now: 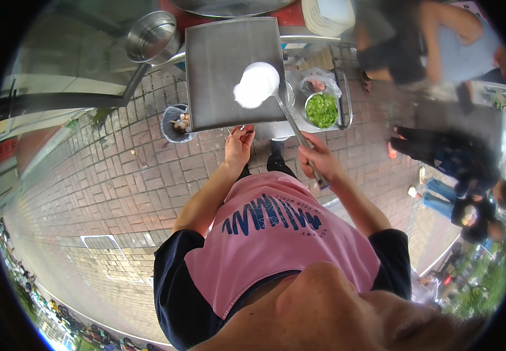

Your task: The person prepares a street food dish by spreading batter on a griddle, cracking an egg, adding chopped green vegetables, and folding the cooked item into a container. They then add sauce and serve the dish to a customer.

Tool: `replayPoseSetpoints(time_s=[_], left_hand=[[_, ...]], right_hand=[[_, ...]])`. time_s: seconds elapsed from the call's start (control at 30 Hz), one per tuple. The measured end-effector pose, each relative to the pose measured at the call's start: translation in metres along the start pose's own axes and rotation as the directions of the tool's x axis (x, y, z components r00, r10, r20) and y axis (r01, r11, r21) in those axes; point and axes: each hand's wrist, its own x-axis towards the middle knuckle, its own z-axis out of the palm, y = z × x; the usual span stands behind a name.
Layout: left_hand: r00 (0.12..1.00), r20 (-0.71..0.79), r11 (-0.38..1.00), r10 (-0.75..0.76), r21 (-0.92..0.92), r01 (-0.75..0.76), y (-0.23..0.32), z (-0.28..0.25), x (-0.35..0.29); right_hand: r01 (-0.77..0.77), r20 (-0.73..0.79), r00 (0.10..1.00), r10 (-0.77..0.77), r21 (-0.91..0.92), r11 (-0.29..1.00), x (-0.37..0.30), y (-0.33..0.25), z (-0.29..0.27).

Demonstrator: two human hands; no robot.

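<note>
My right hand [318, 157] is wrapped round the long handle of a metal ladle [291, 121]. The ladle's bowl is over a flat rectangular metal tray [220, 64], and a bright white liquid [251, 93] fills the bowl and shows as a patch at its left side. Glare hides whether that patch lies on the tray. At the tray's near edge, my left hand [239, 145] has its fingers closed on the front of the tray, partly hidden under the rim.
Right of the tray stand a bowl of chopped greens [322, 110] and a bag of pinkish meat [317, 85]. A steel pot [153, 38] is at the far left, above a lined bin with eggshells [177, 124]. White plates [329, 16] are stacked far right. Other people [458, 44] are at the right.
</note>
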Motion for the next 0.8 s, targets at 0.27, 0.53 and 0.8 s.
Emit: replayPoseSetpoints(time_s=[0.27,0.53,0.8], left_hand=[[0.998,-0.040,0.998,0.044,0.039,-0.043,0.008,0.003,-0.004],[0.999,-0.040,0.994,0.030,0.103,-0.026,0.019,0.002,-0.005],[0.993,-0.100,0.972,0.054,0.235,-0.029,0.032,-0.004,-0.006]], right_hand=[[0.479,0.044,0.823,-0.566,-0.589,0.650,0.039,0.051,-0.020],[0.114,0.060,0.984,-0.165,0.495,0.861,0.004,0.055,-0.075],[0.261,-0.193,0.860,-0.472,-0.629,0.732,0.144,0.154,-0.137]])
